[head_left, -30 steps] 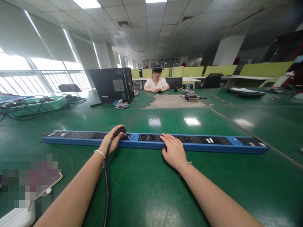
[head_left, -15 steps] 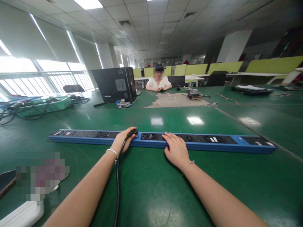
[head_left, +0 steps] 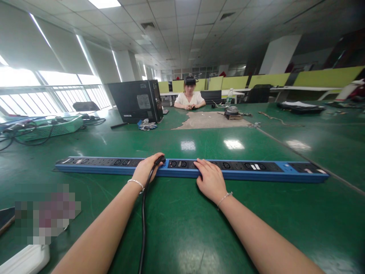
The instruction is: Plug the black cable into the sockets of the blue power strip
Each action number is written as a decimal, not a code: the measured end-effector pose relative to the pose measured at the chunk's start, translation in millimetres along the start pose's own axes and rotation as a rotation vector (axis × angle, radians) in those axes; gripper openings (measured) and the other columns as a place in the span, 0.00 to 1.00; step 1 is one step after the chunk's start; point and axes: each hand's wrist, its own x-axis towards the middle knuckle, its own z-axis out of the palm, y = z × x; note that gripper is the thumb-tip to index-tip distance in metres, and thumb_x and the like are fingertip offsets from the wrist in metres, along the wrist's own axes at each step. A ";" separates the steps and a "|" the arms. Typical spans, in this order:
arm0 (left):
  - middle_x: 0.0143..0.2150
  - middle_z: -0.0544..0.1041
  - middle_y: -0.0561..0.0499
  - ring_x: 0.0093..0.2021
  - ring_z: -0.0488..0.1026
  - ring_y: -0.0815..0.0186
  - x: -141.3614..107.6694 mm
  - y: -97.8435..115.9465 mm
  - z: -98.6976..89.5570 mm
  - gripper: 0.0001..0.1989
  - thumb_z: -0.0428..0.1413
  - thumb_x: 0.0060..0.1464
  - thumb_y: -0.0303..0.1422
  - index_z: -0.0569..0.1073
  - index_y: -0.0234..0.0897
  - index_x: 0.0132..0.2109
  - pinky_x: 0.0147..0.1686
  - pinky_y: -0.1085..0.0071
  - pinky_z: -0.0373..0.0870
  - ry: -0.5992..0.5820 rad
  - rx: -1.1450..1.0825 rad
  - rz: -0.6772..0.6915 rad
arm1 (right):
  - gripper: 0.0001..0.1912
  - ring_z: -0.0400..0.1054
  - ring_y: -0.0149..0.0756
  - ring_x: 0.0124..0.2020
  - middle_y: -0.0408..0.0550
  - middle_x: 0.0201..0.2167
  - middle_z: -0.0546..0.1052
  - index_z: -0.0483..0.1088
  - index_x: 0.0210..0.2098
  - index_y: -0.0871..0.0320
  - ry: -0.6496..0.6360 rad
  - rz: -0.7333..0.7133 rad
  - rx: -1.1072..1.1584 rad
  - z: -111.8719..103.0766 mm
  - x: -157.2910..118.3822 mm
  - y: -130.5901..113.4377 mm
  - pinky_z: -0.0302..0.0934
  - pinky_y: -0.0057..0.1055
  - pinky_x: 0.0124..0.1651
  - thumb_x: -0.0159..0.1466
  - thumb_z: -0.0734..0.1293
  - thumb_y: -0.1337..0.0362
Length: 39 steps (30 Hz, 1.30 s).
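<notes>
A long blue power strip (head_left: pixel 256 176) with black sockets lies across the green table. My left hand (head_left: pixel 147 167) is closed round a black plug (head_left: pixel 160 159) at the strip, left of its middle. From that plug a black cable (head_left: pixel 143 224) runs down over the table towards me. Whether the plug sits in a socket is hidden by the fingers. On the strip right of the middle rests my right hand (head_left: pixel 210 178), its fingers laid over the sockets and nothing visible held in it.
A person (head_left: pixel 189 99) sits across the table (head_left: pixel 114 213). A black computer case (head_left: pixel 137 102) and gloves (head_left: pixel 146 125) stand back left, beside a green basket (head_left: pixel 54 128) of cables. A white object (head_left: pixel 27 260) lies front left.
The view has shifted slightly, so the strip and table objects appear a little further left. Both hands keep their places on the strip.
</notes>
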 end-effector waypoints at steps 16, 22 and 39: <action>0.49 0.75 0.53 0.48 0.71 0.61 -9.6 15.7 -0.8 0.15 0.44 0.59 0.40 0.66 0.51 0.51 0.54 0.56 0.54 0.005 0.228 0.030 | 0.30 0.54 0.39 0.59 0.50 0.56 0.66 0.61 0.56 0.62 0.015 0.098 -0.080 -1.9 -0.9 3.6 0.42 0.40 0.61 0.53 0.58 0.73; 0.48 0.74 0.51 0.48 0.70 0.61 -11.3 13.9 4.7 0.16 0.45 0.58 0.41 0.67 0.46 0.51 0.50 0.62 0.61 -0.002 0.088 0.017 | 0.29 0.53 0.42 0.59 0.51 0.57 0.66 0.62 0.55 0.63 -0.003 0.124 -0.149 -2.7 -2.3 9.7 0.43 0.41 0.59 0.52 0.59 0.72; 0.46 0.76 0.49 0.46 0.72 0.60 24.5 104.0 31.2 0.15 0.48 0.56 0.36 0.68 0.43 0.50 0.48 0.63 0.66 -0.038 -0.100 0.048 | 0.27 0.52 0.41 0.58 0.52 0.56 0.66 0.62 0.55 0.64 0.011 0.124 -0.136 -3.8 -2.5 7.5 0.42 0.38 0.59 0.54 0.59 0.72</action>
